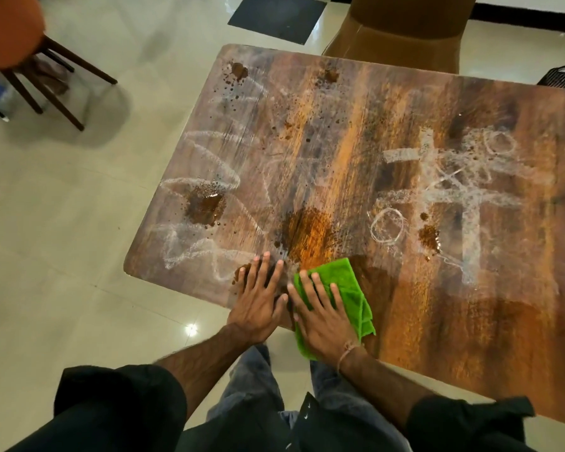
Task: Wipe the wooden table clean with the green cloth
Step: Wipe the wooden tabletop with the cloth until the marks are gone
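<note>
Green cloth, one folded piece, lies at the near edge of the wooden table under the right hand, pressed flat with fingers spread. The left hand rests flat beside it, empty. Several brown spills and white chalk scribbles mark the top; the table's right end is cut off.

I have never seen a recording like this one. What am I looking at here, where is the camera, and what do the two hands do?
There is one picture, taken by a camera worn on a person's head, looking down at their own arms. No machine is involved. The right hand lies flat on a green cloth, pressing it onto the near edge of a wooden table. The left hand rests flat on the bare wood beside it and holds nothing. The table carries white chalk marks and brown spills. A chair stands behind the table.
</note>
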